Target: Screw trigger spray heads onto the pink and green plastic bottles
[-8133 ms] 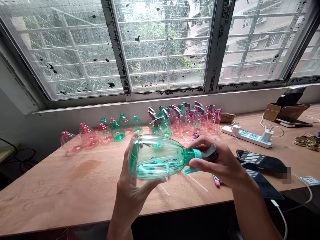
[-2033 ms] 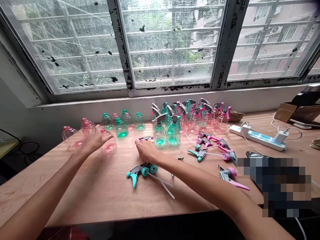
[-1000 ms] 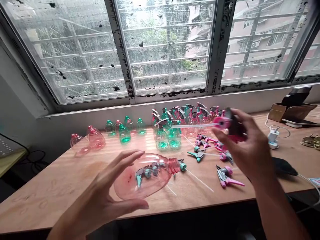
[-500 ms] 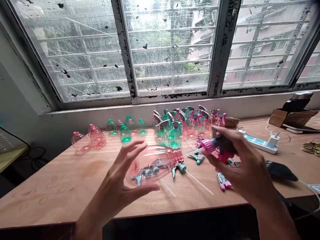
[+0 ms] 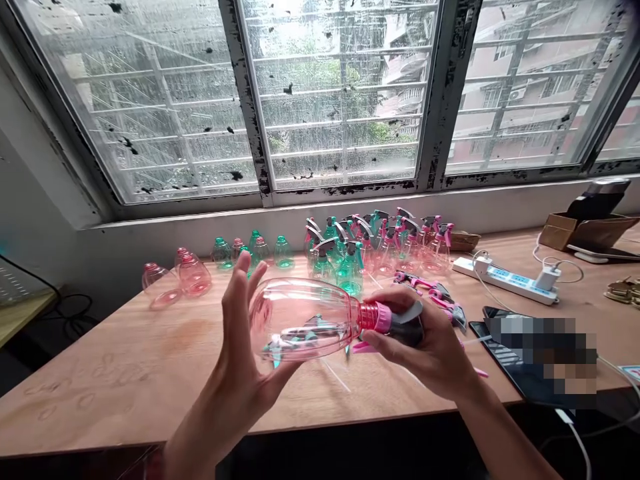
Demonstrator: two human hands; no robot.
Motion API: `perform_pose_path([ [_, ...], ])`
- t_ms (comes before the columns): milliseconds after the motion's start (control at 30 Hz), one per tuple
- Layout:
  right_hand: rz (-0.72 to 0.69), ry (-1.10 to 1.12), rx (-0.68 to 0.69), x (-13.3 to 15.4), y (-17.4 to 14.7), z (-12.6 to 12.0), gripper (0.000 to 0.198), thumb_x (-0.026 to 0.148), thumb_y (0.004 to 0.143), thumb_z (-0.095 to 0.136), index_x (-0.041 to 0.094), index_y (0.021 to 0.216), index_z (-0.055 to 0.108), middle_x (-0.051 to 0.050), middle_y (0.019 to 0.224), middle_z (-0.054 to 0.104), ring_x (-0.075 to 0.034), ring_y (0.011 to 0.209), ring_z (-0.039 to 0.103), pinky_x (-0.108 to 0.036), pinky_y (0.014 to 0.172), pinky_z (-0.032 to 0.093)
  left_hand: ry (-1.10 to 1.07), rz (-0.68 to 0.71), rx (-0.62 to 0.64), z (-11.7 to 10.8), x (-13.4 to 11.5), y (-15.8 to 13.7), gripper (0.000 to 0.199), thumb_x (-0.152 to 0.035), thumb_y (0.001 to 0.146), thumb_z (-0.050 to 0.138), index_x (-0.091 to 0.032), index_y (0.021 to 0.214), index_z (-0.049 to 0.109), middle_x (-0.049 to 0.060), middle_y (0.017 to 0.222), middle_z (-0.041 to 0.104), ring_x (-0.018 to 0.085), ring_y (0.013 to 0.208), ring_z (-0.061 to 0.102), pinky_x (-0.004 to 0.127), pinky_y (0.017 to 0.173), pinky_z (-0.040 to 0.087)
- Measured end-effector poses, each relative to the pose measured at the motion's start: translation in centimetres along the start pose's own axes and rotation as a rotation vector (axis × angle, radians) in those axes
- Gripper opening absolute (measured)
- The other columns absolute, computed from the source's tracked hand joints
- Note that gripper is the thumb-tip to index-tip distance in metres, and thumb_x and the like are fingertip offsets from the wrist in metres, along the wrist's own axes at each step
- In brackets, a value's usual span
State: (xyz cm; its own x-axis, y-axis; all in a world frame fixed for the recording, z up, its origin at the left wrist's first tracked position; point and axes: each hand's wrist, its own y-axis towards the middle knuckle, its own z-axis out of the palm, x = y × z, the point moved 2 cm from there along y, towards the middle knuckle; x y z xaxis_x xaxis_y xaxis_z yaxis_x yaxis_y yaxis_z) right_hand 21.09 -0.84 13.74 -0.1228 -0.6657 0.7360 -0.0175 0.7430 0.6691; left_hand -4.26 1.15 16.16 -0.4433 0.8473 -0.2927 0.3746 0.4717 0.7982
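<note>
A clear pink spray bottle [image 5: 305, 307] lies sideways in the air above the table, its neck to the right. My left hand [image 5: 245, 360] cups its base, with the thumb below and the fingertips raised at the far side. My right hand [image 5: 430, 347] grips a pink-and-black spray head [image 5: 395, 323], whose pink collar sits against the bottle's threaded neck. Whether the threads are engaged is unclear. Teal trigger heads [image 5: 315, 327] on the table show through the bottle's wall, partly hidden by it.
Pink-and-green bottles with spray heads [image 5: 350, 267] crowd the table's back middle; bottles without heads [image 5: 195, 277] stand at left. Loose pink spray heads [image 5: 440, 297] lie behind my right hand. At right are a power strip [image 5: 520, 283], a phone [image 5: 505, 360] with cables, and a cardboard box [image 5: 560, 233].
My right hand has moved left and down, bringing the spray head against the bottle's neck; its tube has gone inside. My left fingers have lifted more upright at the bottle's base.
</note>
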Motion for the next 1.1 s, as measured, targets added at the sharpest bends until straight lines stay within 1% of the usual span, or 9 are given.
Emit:
perform_pose_path([
  [100,-0.045,-0.098,0.012,0.4,-0.2,-0.1,0.026,0.026,0.087,0.087,0.027,0.108,0.071,0.004,0.075,0.069,-0.012,0.054,0.057,-0.021,0.049,0.048,0.019,-0.14,-0.038,0.6,0.6,-0.3,0.116,-0.032,0.096,0.078,-0.042,0.171,-0.011,0.014,0.174,0.038,0.035,0.154,0.049,0.059,0.122,0.047],
  [200,-0.036,-0.161,0.039,0.3,-0.2,-0.2,0.026,0.026,0.087,0.087,0.025,0.108,0.071,0.002,0.079,0.072,-0.013,0.056,0.06,-0.022,0.05,0.049,0.091,-0.233,-0.063,0.9,0.7,-0.4,0.105,-0.031,0.091,0.081,-0.042,0.171,0.013,0.012,0.162,0.055,0.036,0.14,0.065,0.056,0.115,0.056],
  [400,0.152,0.166,0.07,0.1,0.2,-0.4,0.022,0.03,0.086,0.088,0.023,0.1,0.072,0.001,0.076,0.073,-0.015,0.059,0.069,-0.021,0.047,0.056,0.012,-0.005,-0.274,1.8,0.0,0.8,0.093,-0.02,0.093,0.08,-0.05,0.164,0.027,0.006,0.166,0.048,0.033,0.144,0.059,0.056,0.117,0.054],
  [567,0.348,0.44,0.132,-0.2,0.4,-0.5,0.03,0.033,0.085,0.091,0.022,0.105,0.071,-0.001,0.077,0.079,-0.018,0.066,0.079,-0.023,0.057,0.066,-0.057,0.253,-0.31,2.5,0.6,1.3,0.12,-0.026,0.076,0.097,-0.053,0.166,0.022,0.004,0.172,0.037,0.036,0.153,0.047,0.056,0.115,0.055],
  [667,0.331,0.457,0.062,-0.3,0.5,-1.1,0.031,0.031,0.085,0.091,0.023,0.108,0.073,0.001,0.074,0.078,-0.017,0.062,0.078,-0.025,0.057,0.069,-0.177,0.169,-0.186,3.0,1.1,0.7,0.134,-0.035,0.074,0.099,-0.047,0.171,0.008,0.009,0.179,0.021,0.037,0.162,0.032,0.059,0.128,0.039],
  [767,0.294,0.376,0.005,0.0,0.5,-2.3,0.028,0.031,0.082,0.094,0.021,0.1,0.075,0.0,0.076,0.078,-0.018,0.063,0.077,-0.028,0.058,0.07,-0.275,0.04,-0.131,4.0,1.7,0.6,0.113,-0.041,0.085,0.09,-0.038,0.172,0.018,0.012,0.181,0.014,0.036,0.167,0.02,0.056,0.133,0.029],
  [933,0.224,0.195,-0.258,1.2,0.5,-5.1,0.025,0.035,0.08,0.094,0.021,0.094,0.077,0.0,0.072,0.078,-0.017,0.062,0.076,-0.023,0.055,0.067,-0.235,0.224,-0.132,6.6,1.5,4.8,0.091,-0.042,0.098,0.075,-0.041,0.17,0.021,0.007,0.182,0.013,0.035,0.168,0.017,0.054,0.133,0.031],
  [1033,0.079,0.018,-0.548,1.8,0.8,-7.7,0.021,0.027,0.075,0.094,0.02,0.086,0.078,0.001,0.064,0.075,-0.014,0.052,0.071,-0.018,0.044,0.059,-0.165,0.193,-0.101,10.2,0.7,8.9,0.097,-0.054,0.094,0.076,-0.037,0.17,0.018,0.012,0.181,0.014,0.039,0.165,0.025,0.058,0.13,0.034],
  [1100,-0.027,-0.055,-0.759,1.8,0.9,-9.7,0.019,0.021,0.07,0.093,0.018,0.081,0.079,0.001,0.062,0.074,-0.015,0.049,0.07,-0.019,0.039,0.057,-0.147,0.055,0.061,14.2,0.4,11.0,0.098,-0.058,0.097,0.071,-0.027,0.17,0.014,0.018,0.179,0.021,0.037,0.166,0.022,0.057,0.133,0.028],
])
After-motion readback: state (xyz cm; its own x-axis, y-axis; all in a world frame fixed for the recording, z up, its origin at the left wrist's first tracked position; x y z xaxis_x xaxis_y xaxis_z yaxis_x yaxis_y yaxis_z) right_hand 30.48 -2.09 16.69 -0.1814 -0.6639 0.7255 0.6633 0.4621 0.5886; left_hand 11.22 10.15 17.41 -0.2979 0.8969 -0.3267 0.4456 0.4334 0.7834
